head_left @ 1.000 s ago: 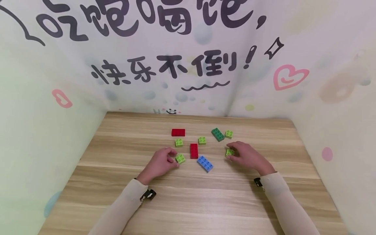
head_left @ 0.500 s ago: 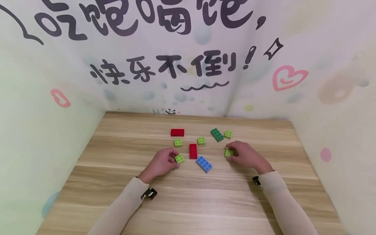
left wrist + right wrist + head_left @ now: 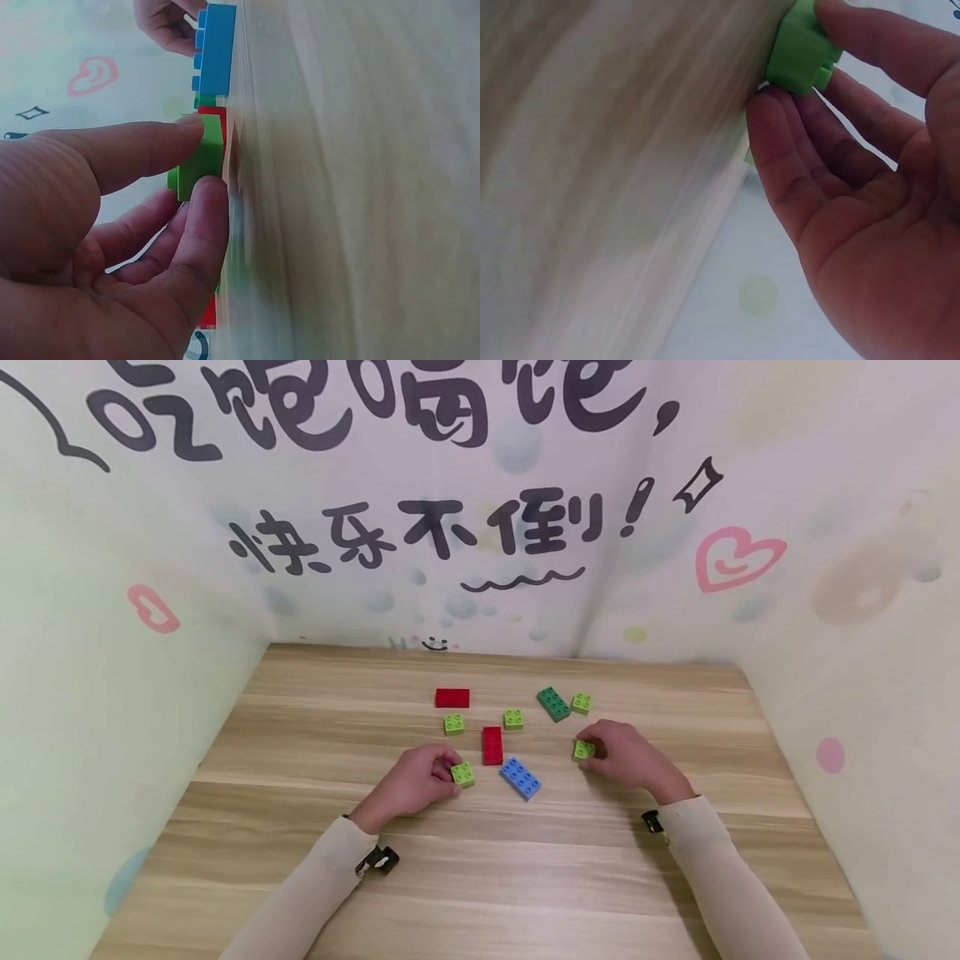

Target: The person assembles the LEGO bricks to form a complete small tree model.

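Observation:
My left hand (image 3: 416, 781) pinches a small lime-green toy brick (image 3: 462, 774) between thumb and fingers. In the left wrist view this brick (image 3: 201, 161) is very close to the tabletop, studs facing up. On the right, my right hand (image 3: 630, 758) holds a second small lime-green brick (image 3: 583, 750), its far side partly covered by the fingers. The right wrist view has thumb and finger on opposite sides of that green brick (image 3: 799, 52). Between the hands lie a blue eight-stud brick (image 3: 521, 777) and a red brick (image 3: 492, 746).
Farther back on the wooden table (image 3: 480, 877) lie another red brick (image 3: 452, 698), a dark green brick (image 3: 553, 703), and three lime-green bricks, one at left (image 3: 453, 724), one at centre (image 3: 513, 719), one at right (image 3: 582, 702). A printed wall (image 3: 360, 610) closes the table's back.
My left hand has closed its fingers on its lime-green brick and shifted it slightly toward me and to the right. The right hand stays at its brick; the other bricks have not moved.

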The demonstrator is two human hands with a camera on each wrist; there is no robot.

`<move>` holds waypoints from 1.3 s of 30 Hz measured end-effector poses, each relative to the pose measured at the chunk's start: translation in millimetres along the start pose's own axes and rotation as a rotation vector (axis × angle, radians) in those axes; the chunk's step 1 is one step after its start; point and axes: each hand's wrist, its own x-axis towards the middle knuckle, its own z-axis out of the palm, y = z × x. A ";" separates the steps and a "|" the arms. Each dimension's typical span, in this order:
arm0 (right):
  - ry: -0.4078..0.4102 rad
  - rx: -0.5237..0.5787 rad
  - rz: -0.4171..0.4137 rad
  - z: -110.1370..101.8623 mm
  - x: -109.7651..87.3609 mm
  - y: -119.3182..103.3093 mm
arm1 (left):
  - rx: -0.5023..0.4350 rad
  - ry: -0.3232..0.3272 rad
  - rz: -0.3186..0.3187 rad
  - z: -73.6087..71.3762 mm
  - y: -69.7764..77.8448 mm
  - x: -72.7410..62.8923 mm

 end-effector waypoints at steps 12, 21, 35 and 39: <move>0.106 0.068 -0.128 6.5 0.0 -15.4 | -0.038 -0.066 0.056 7.4 7.3 -2.2; 0.099 0.107 -0.182 13.5 -1.2 -39.3 | -0.029 -0.108 0.082 18.7 13.6 -5.3; 0.094 0.145 -0.314 34.8 -7.8 -72.6 | -0.058 -0.169 0.089 34.6 20.7 -8.5; 0.081 0.168 -0.366 41.4 -10.0 -79.1 | -0.089 -0.172 0.081 38.9 20.3 -7.8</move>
